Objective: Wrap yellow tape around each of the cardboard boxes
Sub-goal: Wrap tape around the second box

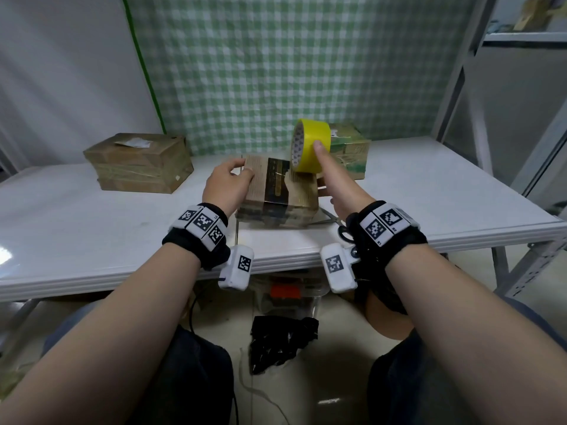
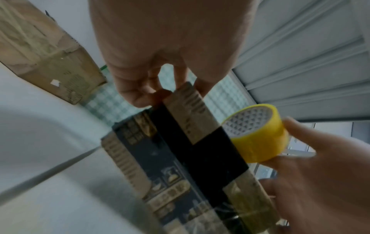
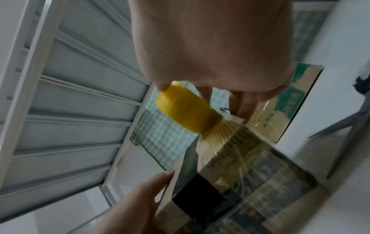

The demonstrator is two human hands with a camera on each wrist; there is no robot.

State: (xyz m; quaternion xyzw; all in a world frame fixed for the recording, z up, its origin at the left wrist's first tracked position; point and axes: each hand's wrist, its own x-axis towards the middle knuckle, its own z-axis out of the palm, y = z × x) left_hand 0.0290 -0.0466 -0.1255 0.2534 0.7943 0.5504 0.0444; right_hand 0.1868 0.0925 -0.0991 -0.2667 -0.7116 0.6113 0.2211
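Note:
A brown cardboard box with black print [image 1: 277, 191] [image 2: 180, 158] [image 3: 236, 182] stands near the table's front edge. My left hand [image 1: 228, 182] [image 2: 158, 79] grips its left end, thumb on top. My right hand [image 1: 331, 179] [image 3: 220, 76] holds a roll of yellow tape [image 1: 310, 145] [image 2: 258, 134] [image 3: 186, 114] above the box's right top edge. A clear strip of tape [image 3: 218, 137] runs from the roll down onto the box. Earlier tape wraps glisten on the box's right part.
A plain cardboard box [image 1: 139, 162] [image 2: 46, 52] sits at the back left of the white table [image 1: 92, 225]. A green-printed box [image 1: 348, 151] [image 3: 288, 102] stands behind the tape roll. Scissors [image 1: 340, 228] [image 3: 340, 123] lie by my right wrist. A metal shelf [image 1: 506, 87] rises at the right.

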